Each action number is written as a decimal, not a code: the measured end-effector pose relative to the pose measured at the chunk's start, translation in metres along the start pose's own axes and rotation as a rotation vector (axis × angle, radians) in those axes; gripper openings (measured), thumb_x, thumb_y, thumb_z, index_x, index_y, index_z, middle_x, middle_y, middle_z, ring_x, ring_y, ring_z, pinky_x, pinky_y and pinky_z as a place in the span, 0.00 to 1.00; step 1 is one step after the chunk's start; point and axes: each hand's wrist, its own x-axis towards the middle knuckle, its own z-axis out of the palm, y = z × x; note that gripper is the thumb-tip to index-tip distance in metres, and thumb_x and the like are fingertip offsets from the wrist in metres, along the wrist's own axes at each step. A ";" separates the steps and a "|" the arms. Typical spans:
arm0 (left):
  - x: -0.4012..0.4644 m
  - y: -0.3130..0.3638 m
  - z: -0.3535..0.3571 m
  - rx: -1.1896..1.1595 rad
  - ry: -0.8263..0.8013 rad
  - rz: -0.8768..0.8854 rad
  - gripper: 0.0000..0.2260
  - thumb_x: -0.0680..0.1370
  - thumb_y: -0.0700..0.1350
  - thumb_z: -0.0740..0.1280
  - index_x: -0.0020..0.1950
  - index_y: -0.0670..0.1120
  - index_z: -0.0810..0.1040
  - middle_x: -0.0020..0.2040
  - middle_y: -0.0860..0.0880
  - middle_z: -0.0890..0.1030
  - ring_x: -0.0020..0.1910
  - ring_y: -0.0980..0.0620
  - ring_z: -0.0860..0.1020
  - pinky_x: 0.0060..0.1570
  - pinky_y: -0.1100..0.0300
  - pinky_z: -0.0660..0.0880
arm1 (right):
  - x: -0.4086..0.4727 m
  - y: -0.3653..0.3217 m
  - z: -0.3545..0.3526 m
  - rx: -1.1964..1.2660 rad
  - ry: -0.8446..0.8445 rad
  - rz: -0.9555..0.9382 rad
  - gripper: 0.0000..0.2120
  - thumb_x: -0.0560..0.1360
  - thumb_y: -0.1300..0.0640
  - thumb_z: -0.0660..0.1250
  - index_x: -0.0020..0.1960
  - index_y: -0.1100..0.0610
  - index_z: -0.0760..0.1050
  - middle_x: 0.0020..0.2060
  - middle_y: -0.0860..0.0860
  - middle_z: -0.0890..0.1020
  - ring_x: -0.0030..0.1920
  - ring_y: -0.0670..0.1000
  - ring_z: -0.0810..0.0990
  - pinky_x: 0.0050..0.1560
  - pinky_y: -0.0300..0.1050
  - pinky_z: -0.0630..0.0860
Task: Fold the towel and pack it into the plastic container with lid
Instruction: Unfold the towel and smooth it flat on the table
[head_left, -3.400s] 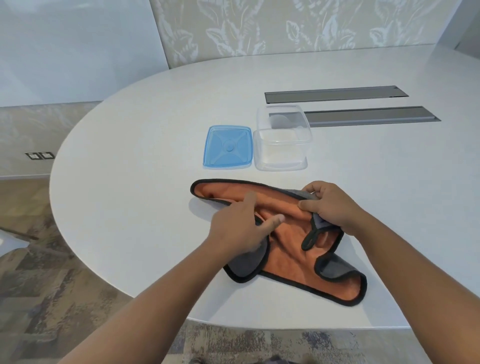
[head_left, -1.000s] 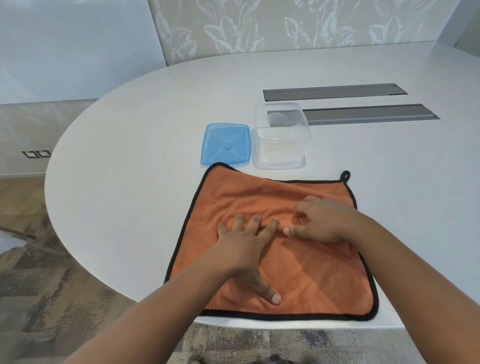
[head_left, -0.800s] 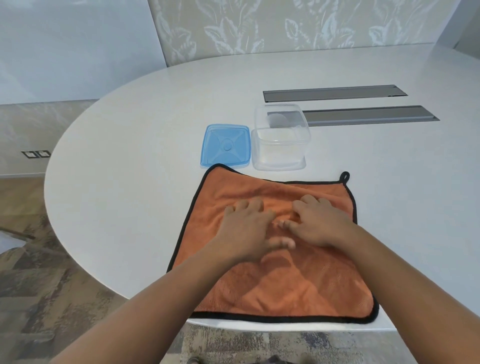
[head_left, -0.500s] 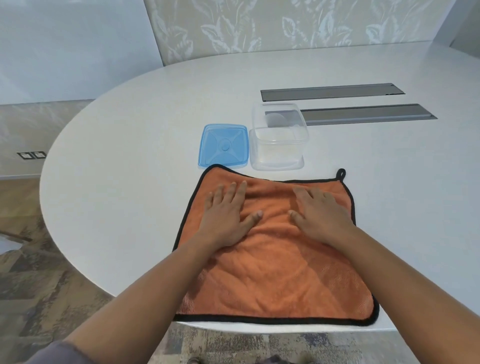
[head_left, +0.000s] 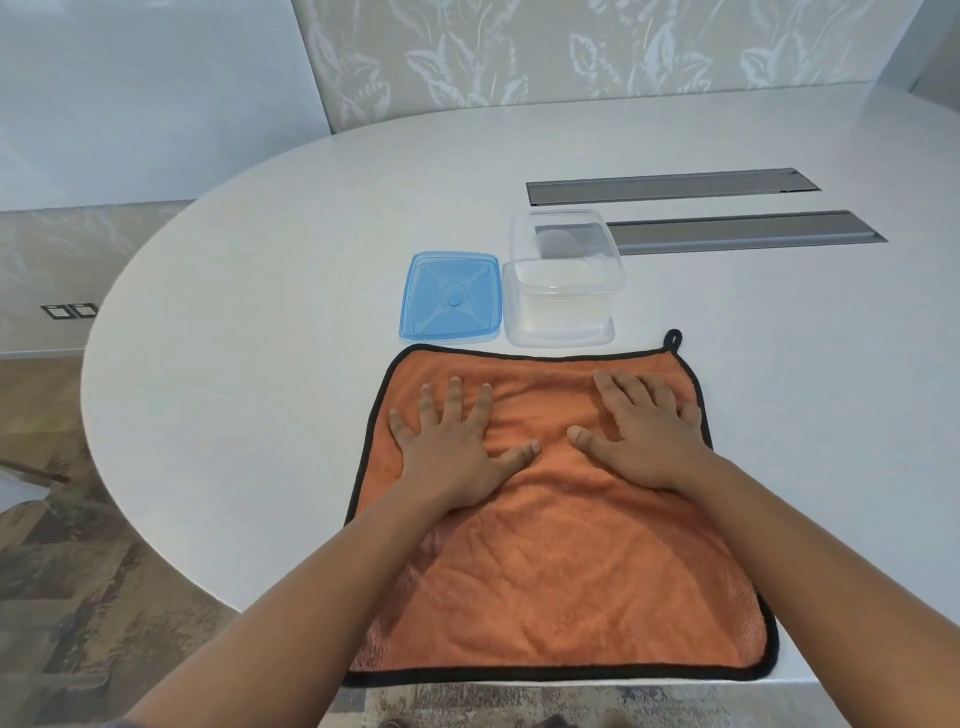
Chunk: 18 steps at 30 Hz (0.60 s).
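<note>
White table (head_left: 270, 291) — two grey slots (head_left: 670, 186)

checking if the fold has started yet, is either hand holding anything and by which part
Nothing is held. The left hand and right hand both lie flat, fingers spread, pressing on the far half of the orange towel; no edge or corner is pinched.

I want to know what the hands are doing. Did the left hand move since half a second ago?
Yes. The left hand has slid outward to its own left across the towel, nearer the towel's black left border and farther from the right hand.
</note>
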 end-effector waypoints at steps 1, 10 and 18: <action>0.001 0.000 -0.002 -0.006 0.015 0.001 0.50 0.65 0.85 0.45 0.82 0.62 0.46 0.85 0.49 0.43 0.82 0.39 0.40 0.73 0.28 0.39 | 0.001 -0.001 0.001 0.007 0.016 0.014 0.43 0.75 0.23 0.48 0.83 0.41 0.40 0.83 0.45 0.44 0.82 0.54 0.39 0.76 0.65 0.43; 0.019 -0.006 0.001 -0.042 0.149 0.154 0.45 0.71 0.81 0.44 0.83 0.59 0.44 0.85 0.52 0.46 0.83 0.45 0.40 0.77 0.35 0.39 | 0.015 0.006 0.008 -0.013 0.043 0.034 0.43 0.75 0.24 0.45 0.83 0.44 0.42 0.83 0.45 0.46 0.82 0.53 0.41 0.77 0.68 0.43; 0.019 -0.003 0.000 0.004 0.056 0.103 0.48 0.68 0.84 0.42 0.83 0.62 0.40 0.84 0.54 0.39 0.82 0.42 0.35 0.73 0.28 0.35 | 0.036 0.016 -0.003 -0.016 0.024 -0.007 0.49 0.68 0.18 0.49 0.82 0.41 0.48 0.83 0.45 0.48 0.82 0.53 0.44 0.76 0.70 0.44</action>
